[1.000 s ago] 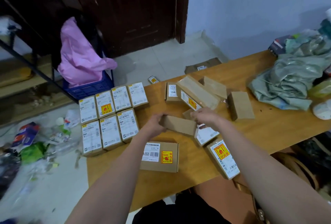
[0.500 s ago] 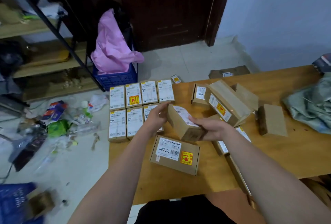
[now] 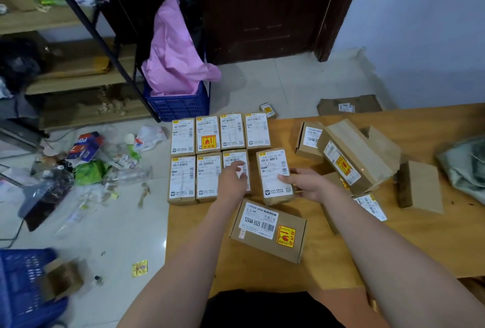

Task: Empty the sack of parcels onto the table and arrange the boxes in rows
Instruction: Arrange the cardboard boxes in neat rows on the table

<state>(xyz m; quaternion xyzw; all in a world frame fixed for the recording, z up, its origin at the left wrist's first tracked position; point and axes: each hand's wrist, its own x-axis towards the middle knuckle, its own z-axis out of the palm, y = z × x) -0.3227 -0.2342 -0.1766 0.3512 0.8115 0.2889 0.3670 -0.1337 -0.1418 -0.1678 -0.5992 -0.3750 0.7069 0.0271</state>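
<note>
At desk point(image 3: 341, 254) far-left corner, right hand point(image 3: 305, 183) pinched the eighth labelled box point(image 3: 274, 174) label-up, apparently to close the second row, left hand point(image 3: 232, 180) lay open-fingered on its neighbour point(image 3: 233, 159) as a stop; unsorted boxes point(image 3: 359, 159) lay heaped to the right.

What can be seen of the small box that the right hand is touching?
The small box is brown cardboard, oblong, lying flat on the wooden table with a white printed shipping label covering its top. It sits at the right end of the near row, slightly tilted and set apart from the neighbouring box. The right hand has its fingers on the box's right edge; the left hand rests on the neighbouring box instead.
</note>
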